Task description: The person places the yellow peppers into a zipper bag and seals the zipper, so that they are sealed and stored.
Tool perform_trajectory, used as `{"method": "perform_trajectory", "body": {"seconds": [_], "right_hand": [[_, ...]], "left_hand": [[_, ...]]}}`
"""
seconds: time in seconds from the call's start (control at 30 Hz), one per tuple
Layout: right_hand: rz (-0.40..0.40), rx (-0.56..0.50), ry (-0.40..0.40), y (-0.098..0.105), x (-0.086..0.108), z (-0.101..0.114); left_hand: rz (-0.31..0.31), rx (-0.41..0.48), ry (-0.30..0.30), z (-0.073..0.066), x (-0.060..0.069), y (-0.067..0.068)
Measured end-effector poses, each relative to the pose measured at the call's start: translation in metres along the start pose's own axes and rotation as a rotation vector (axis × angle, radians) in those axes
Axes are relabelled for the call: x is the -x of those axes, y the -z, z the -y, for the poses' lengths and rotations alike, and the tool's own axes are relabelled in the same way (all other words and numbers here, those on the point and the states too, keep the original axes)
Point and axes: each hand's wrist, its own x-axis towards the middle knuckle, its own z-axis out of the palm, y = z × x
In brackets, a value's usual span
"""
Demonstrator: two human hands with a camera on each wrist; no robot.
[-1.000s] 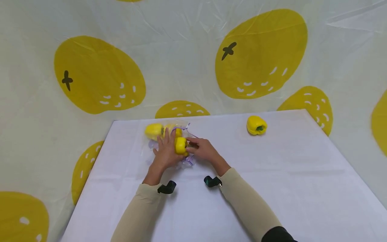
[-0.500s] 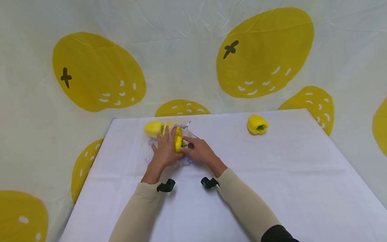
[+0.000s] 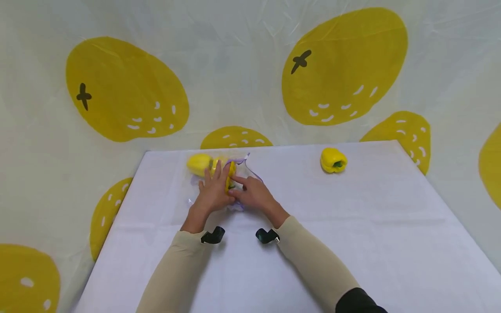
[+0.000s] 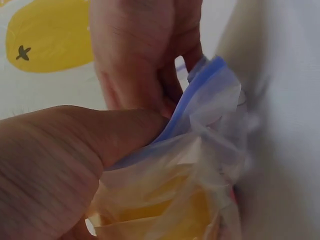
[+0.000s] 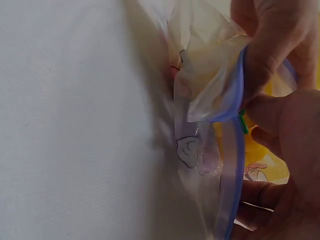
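Yellow pepper (image 3: 228,184) shifted deeper into clear bag (image 5: 205,155), stem (image 5: 243,123) pointing right.

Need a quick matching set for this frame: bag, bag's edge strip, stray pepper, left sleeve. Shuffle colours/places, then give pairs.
Column one:
1. bag
2. edge strip
3. stray pepper
4. left sleeve

Column two:
A. beige
B. yellow, lying apart toward the right
C. see-through
D. bluish purple

Pairs: 1-C, 2-D, 3-B, 4-A
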Motion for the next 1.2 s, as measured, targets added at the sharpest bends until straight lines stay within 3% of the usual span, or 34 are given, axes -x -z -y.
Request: {"method": "perform_trajectory", "body": {"seconds": [0.1, 0.3, 0.43, 0.63, 0.77, 0.97, 1.2], "right_hand": [[-0.014, -0.034, -0.006, 0.003, 0.002, 0.001], [-0.011, 0.017, 0.031, -0.003, -0.001, 0.008], [-0.013, 0.006, -0.009, -0.005, -0.001, 0.009], [-0.247, -0.193, -0.131, 0.003, 0.012, -0.004], [-0.378, -0.303, -0.145, 0.015, 0.018, -0.018], [-0.48, -0.395, -0.17, 0.042, 0.019, -0.038], [-0.568, -0.431, -0.24, 0.073, 0.025, -0.075]], "left_hand": [[0.003, 0.011, -0.008, -0.001, -0.001, -0.002], [0.003, 0.009, -0.01, 0.0, 0.002, -0.004], [-0.019, 0.004, -0.023, 0.0, 0.004, -0.002], [-0.041, -0.013, -0.034, 0.002, 0.0, -0.003], [-0.031, -0.013, -0.021, 0.003, -0.004, -0.004], [-0.049, 0.012, 0.008, 0.005, -0.008, -0.003], [-0.039, 0.021, 0.048, 0.004, -0.008, -0.004]]}}
